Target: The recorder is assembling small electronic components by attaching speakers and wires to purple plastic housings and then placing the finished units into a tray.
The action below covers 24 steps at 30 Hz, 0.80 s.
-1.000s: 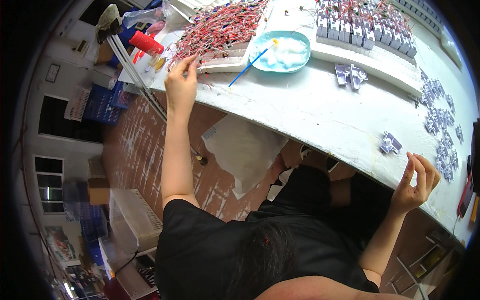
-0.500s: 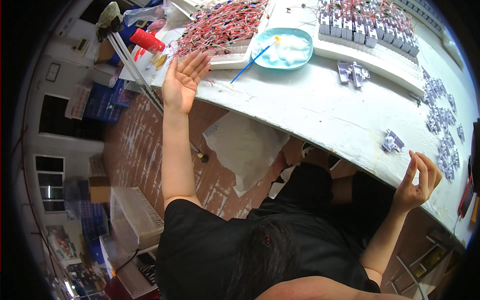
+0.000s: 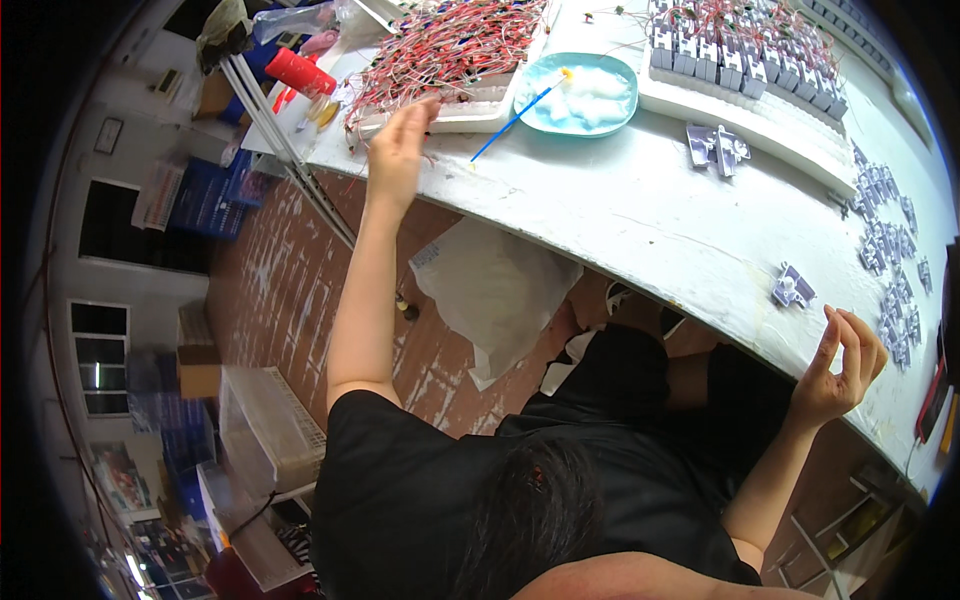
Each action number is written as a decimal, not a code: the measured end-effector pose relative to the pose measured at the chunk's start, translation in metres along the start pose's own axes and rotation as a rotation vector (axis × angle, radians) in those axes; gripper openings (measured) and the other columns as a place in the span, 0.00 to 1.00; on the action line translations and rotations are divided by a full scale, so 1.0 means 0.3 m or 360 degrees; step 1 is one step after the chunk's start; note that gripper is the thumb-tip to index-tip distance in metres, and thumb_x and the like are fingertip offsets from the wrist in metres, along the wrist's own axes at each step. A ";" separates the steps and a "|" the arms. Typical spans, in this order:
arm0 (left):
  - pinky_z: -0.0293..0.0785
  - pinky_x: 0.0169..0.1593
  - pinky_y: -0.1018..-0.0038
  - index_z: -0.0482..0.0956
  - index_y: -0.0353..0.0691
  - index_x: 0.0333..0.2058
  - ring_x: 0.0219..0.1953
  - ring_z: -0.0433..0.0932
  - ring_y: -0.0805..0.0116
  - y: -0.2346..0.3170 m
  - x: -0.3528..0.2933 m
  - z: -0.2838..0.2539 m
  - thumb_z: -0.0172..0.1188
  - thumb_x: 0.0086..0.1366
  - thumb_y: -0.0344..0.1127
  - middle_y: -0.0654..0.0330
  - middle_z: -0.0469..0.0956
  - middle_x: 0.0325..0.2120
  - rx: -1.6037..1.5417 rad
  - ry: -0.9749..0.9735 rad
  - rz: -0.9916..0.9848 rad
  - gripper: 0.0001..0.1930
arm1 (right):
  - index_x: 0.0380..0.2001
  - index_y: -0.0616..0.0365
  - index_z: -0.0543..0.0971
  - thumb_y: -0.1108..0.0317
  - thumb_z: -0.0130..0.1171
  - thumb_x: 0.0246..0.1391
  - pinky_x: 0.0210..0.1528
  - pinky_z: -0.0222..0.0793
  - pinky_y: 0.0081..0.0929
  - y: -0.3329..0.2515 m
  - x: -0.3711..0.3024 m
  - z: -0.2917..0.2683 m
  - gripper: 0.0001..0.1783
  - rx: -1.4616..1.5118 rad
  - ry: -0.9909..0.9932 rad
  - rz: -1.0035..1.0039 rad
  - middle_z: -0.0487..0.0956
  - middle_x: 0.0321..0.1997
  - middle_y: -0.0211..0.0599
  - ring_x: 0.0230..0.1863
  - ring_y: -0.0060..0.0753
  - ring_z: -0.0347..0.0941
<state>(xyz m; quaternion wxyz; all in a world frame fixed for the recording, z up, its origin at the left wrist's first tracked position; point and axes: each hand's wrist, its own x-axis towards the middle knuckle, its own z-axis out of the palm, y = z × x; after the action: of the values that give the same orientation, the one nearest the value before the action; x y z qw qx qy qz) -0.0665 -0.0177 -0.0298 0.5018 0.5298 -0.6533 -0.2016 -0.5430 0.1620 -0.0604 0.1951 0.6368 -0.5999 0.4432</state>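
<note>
My left hand (image 3: 400, 150) stretches out to the front edge of a white tray heaped with red-wired parts (image 3: 450, 45). Its fingers are extended and touch the nearest wires, and I see nothing gripped. My right hand (image 3: 840, 365) hovers just off the white table's near edge (image 3: 640, 225), fingers loosely curled and empty. A small grey-white component (image 3: 793, 287) lies on the table closest to it. Right of the wire tray sits a teal dish (image 3: 585, 95) holding white material, with a blue-handled swab (image 3: 515, 118) leaning on its rim.
A long white tray of wired components (image 3: 740, 65) runs along the back, two loose ones (image 3: 717, 147) before it. Several more components (image 3: 890, 250) are scattered at the right. A red cylinder (image 3: 298, 72) stands at the left end. Below are a white bag (image 3: 495, 290) and a basket (image 3: 268, 425).
My left hand lifted from the tray's corner, spread its fingers, then closed them and moved slightly right to the wires. My right hand has barely moved.
</note>
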 end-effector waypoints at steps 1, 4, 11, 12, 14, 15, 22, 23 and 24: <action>0.74 0.54 0.64 0.80 0.32 0.47 0.49 0.79 0.54 -0.009 0.002 -0.003 0.49 0.74 0.41 0.49 0.82 0.44 -0.0001 0.0000 -0.0001 0.18 | 0.32 0.58 0.86 0.72 0.64 0.55 0.47 0.64 0.27 0.004 -0.003 0.000 0.03 0.0001 0.0001 0.0006 0.83 0.35 0.35 0.40 0.32 0.71; 0.72 0.46 0.58 0.82 0.35 0.38 0.40 0.78 0.51 -0.046 0.021 -0.032 0.53 0.71 0.40 0.51 0.81 0.35 0.1167 0.0030 0.0578 0.14 | 0.32 0.58 0.86 0.72 0.64 0.55 0.47 0.64 0.27 0.001 0.000 0.000 0.03 0.0009 -0.0008 0.0011 0.83 0.35 0.35 0.40 0.32 0.71; 0.63 0.57 0.59 0.82 0.41 0.43 0.53 0.74 0.60 -0.134 0.144 -0.194 0.57 0.64 0.37 0.60 0.82 0.43 0.2098 0.0039 0.0977 0.12 | 0.32 0.58 0.85 0.72 0.64 0.55 0.46 0.64 0.26 0.000 0.002 0.000 0.04 0.0012 -0.0022 0.0005 0.83 0.35 0.35 0.40 0.32 0.71; 0.60 0.61 0.59 0.82 0.42 0.46 0.57 0.71 0.62 -0.133 0.160 -0.199 0.59 0.61 0.33 0.63 0.80 0.48 0.2117 0.0018 0.0946 0.14 | 0.32 0.58 0.85 0.72 0.64 0.55 0.46 0.64 0.26 0.002 0.001 0.000 0.04 0.0013 -0.0024 0.0008 0.83 0.35 0.35 0.40 0.32 0.71; 0.59 0.62 0.58 0.82 0.42 0.46 0.58 0.71 0.61 -0.132 0.184 -0.207 0.59 0.61 0.32 0.62 0.80 0.48 0.2095 0.0010 0.0997 0.14 | 0.32 0.58 0.85 0.72 0.64 0.55 0.46 0.64 0.26 0.005 0.000 0.001 0.04 0.0012 -0.0032 0.0002 0.83 0.35 0.35 0.40 0.32 0.71; 0.59 0.62 0.57 0.81 0.42 0.46 0.60 0.70 0.60 -0.134 0.198 -0.210 0.60 0.60 0.31 0.61 0.80 0.48 0.2070 0.0005 0.1051 0.15 | 0.32 0.58 0.85 0.72 0.64 0.55 0.46 0.64 0.26 0.005 0.001 0.000 0.04 0.0011 -0.0032 0.0005 0.83 0.35 0.35 0.40 0.32 0.71; 0.58 0.65 0.55 0.82 0.42 0.46 0.63 0.68 0.58 -0.183 0.272 -0.281 0.63 0.58 0.30 0.60 0.78 0.52 0.1709 -0.0118 0.0861 0.16 | 0.32 0.58 0.85 0.72 0.64 0.55 0.46 0.64 0.26 -0.003 0.008 -0.001 0.04 0.0021 -0.0045 -0.0008 0.82 0.35 0.35 0.40 0.32 0.71; 0.59 0.64 0.56 0.83 0.43 0.45 0.61 0.69 0.58 -0.186 0.278 -0.295 0.65 0.56 0.31 0.60 0.79 0.50 0.1687 -0.0142 0.0851 0.16 | 0.32 0.58 0.85 0.72 0.64 0.55 0.46 0.64 0.26 -0.002 0.007 -0.001 0.04 0.0029 -0.0046 0.0000 0.82 0.35 0.35 0.40 0.32 0.71; 0.61 0.62 0.57 0.84 0.44 0.43 0.60 0.69 0.58 -0.188 0.286 -0.296 0.66 0.54 0.32 0.60 0.79 0.48 0.1662 -0.0170 0.0843 0.15 | 0.32 0.58 0.85 0.72 0.64 0.55 0.46 0.64 0.26 0.001 0.005 -0.001 0.04 0.0029 -0.0044 0.0006 0.82 0.35 0.35 0.40 0.32 0.71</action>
<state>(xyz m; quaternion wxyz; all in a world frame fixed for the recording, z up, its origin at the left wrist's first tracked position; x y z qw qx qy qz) 0.0439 -0.0907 0.0002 0.1739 0.5148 -0.8006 0.2528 -0.5436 0.1612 -0.0592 0.1802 0.6436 -0.5997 0.4401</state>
